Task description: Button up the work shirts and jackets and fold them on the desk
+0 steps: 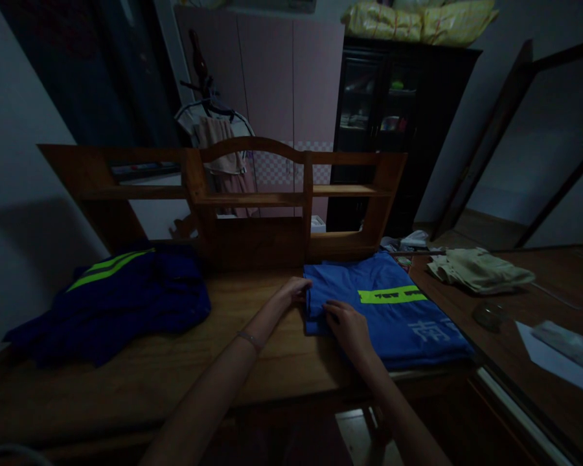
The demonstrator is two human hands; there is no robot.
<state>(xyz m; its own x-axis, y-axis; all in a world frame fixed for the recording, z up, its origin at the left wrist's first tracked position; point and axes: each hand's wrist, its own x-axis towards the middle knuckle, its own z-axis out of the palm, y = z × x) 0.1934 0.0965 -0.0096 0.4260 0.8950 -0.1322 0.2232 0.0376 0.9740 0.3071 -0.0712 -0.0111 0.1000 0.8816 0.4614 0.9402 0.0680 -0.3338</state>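
At the far left of the wooden counter (238,294), a rumpled dark blue garment (150,301) with fluorescent yellow-green stripes lies in a loose heap, its stripes plain. A wooden shelf unit (252,199) stands along the counter's back edge. Further right, the left hand (295,291), with a bracelet (247,338) on its wrist, meets the left edge of a folded bright blue garment (393,330); I cannot tell whether its fingers are clamped on the cloth. The right hand (350,327) rests on the garment's near left part, its fingers bent against the fabric, any pinch hidden from view. This garment lies flat at the counter's right end. Its yellow-green band bears dark marks too small to read; below, the pale character "南" is legible, with another only partly showing beside it. On the brown surface (563,275) at right are a folded khaki cloth (480,270), a glass container (490,316), and a clear packet (566,343) on a white sheet (527,338).
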